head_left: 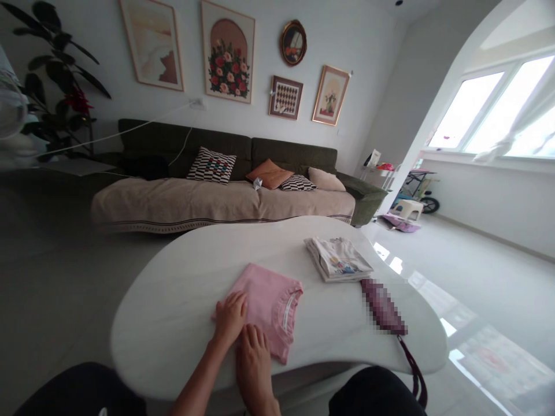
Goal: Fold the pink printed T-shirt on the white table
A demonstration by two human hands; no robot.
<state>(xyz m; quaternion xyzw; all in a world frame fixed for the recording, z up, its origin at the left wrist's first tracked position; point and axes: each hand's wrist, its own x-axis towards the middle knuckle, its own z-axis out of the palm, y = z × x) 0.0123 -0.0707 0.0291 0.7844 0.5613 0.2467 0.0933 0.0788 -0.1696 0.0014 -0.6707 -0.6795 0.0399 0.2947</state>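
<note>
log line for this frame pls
left hand: flat on pink shirt | right hand: flat on shirt edge | folded stack: apart, on white table

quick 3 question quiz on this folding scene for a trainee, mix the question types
1. True or false: both hands rest on the pink shirt.
2. What lies beyond the pink shirt, further along the white table? A) a stack of folded light clothes B) a laptop C) a bowl
3. Which of the person's hands is nearer the shirt's collar?

Key
1. True: the left hand and right hand both lie flat on it.
2. A, the folded stack.
3. The right hand; the collar faces the right side.
</note>
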